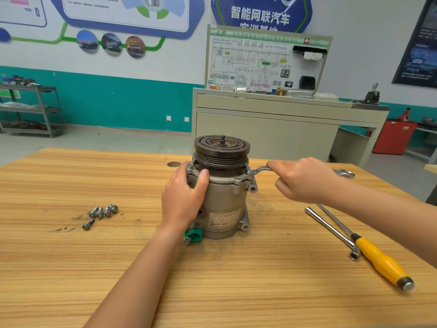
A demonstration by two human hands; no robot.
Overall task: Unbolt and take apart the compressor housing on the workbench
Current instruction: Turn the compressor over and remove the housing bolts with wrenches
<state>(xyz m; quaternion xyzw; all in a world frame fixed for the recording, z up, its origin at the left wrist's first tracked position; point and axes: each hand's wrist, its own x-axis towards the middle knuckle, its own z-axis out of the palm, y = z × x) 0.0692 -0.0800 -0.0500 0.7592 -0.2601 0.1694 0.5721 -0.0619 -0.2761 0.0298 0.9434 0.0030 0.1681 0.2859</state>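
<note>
Grey cast metal made up the compressor housing (pixel 222 204), which stood upright near the middle of the wooden surface (pixel 71 268). Its dark grooved pulley (pixel 221 147) sat on top, with a threaded shaft stub poking up.

Our left hand (pixel 183 197) wrapped the housing's nine o'clock side, its grip curled round the upper flange and the thumb lying over the rim. Our right hand (pixel 305 179), at three o'clock, had its grip clamped on the shank of a spanner (pixel 259 170). The spanner's ring end sat on the flange's three o'clock edge, and its open-jawed far end stuck out beyond the hand.

A label (pixel 223 218) on the housing's six o'clock face ran slantwise to us. We could make out only something like "SCMW-2455"; the rest was too small. A green clamp (pixel 194 234) with a bolt through it sat at the base, at seven o'clock.

Well apart at nine o'clock lay a cluster of loose bolts (pixel 102 211), with a single bolt (pixel 88 224) just at their seven o'clock. At four o'clock an L-shaped socket wrench (pixel 331 229) lay close alongside a yellow-handled driver (pixel 383 263).

Beyond, at twelve o'clock, a blue wall sign (pixel 260 16) read "智能网联汽车". The training board (pixel 260 62) under it carried a wiring diagram marked "HV".
</note>
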